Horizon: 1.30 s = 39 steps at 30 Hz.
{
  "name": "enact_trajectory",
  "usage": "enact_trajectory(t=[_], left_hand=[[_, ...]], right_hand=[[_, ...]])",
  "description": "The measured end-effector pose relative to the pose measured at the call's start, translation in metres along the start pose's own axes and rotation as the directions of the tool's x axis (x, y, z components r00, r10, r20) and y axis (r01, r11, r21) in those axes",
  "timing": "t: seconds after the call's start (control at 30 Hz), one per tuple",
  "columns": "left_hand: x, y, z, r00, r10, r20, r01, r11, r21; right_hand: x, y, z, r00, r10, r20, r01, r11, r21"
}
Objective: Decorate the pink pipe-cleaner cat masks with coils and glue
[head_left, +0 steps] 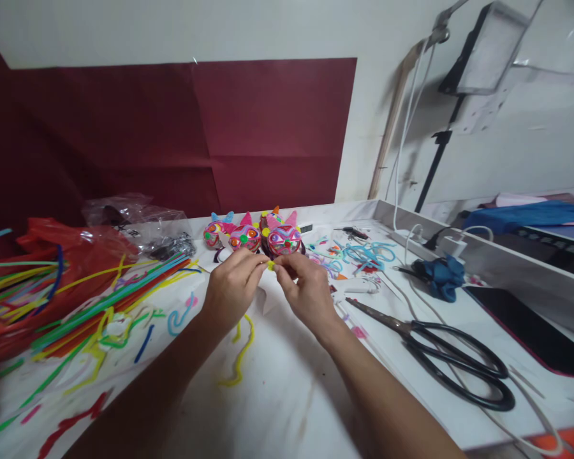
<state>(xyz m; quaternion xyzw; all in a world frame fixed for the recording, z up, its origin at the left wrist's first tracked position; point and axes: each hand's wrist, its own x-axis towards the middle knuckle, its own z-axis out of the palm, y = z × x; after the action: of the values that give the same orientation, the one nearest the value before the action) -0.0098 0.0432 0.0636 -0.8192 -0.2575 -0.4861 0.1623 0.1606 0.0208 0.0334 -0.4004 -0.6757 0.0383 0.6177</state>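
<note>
Between the fingertips of both hands, over the middle of the table, is a small yellow pipe cleaner piece (270, 265). My left hand (232, 284) pinches it from one side, and my right hand (306, 287) pinches from the other. Its exact shape is partly hidden by the fingers. Just beyond stand several colourful decorated heads with pointed ears, among them a pink-eared one (285, 239), another pink-eared one (245, 236) and a blue-eared one (213, 233). A loose curled yellow pipe cleaner (242, 360) lies on the table below my left hand.
Pipe cleaners in many colours (110, 306) and a red plastic bag (33, 248) cover the left side. To the right are large black-handled scissors (440, 350), a white glue gun (358, 286), a blue scrunched cloth (444, 278), a black phone-like slab (530, 331) and cables.
</note>
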Motion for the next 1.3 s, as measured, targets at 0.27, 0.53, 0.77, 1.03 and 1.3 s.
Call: enact_trajectory(t=[0.27,0.53,0.77,1.03,1.3], left_hand=[[-0.001,-0.001,0.003,0.955,-0.293,0.043,0.296,0.940,-0.170],[-0.004,-0.006,0.007,0.987,-0.160,-0.017,0.158,0.983,-0.089],[-0.002,-0.004,0.001,0.986,0.162,-0.027,-0.149,0.953,0.264],[-0.002,-0.001,0.001,0.979,0.205,0.006,-0.196,0.929,0.314],[-0.004,0.002,0.005,0.997,0.037,-0.061,-0.028,0.989,0.144]], right_hand=[[-0.003,-0.012,0.012,0.944,0.327,-0.040,-0.303,0.911,0.280],[-0.003,-0.009,0.016,0.894,0.442,-0.069,-0.384,0.838,0.388],[-0.002,-0.007,0.013,0.946,0.319,-0.061,-0.289,0.911,0.294],[-0.003,-0.003,0.008,0.994,0.075,-0.080,-0.073,0.997,0.030],[-0.005,-0.012,0.011,0.967,0.248,-0.058,-0.236,0.957,0.171]])
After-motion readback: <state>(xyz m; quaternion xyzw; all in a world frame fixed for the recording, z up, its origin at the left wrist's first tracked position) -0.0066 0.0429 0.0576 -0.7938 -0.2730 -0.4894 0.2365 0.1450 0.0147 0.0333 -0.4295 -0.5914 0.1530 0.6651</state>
